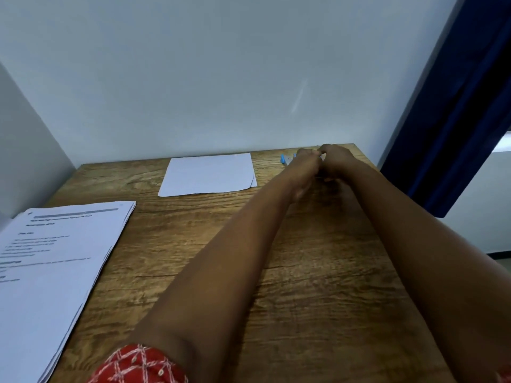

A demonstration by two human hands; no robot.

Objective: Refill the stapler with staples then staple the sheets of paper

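Observation:
Both arms stretch to the far right corner of the wooden table (318,272). My left hand (305,164) and my right hand (336,158) meet there with fingers curled together. A blue stapler (284,158) lies just left of my left hand, mostly hidden by it. Whether either hand grips the stapler or holds staples is hidden. A small stack of blank white sheets (208,174) lies at the far middle of the table. A larger stack of printed sheets (52,266) lies at the near left.
A pale wall (221,78) runs along the table's far edge and another along its left side. A dark blue curtain (456,120) hangs to the right of the table. A red patterned sleeve (138,366) shows at the bottom edge.

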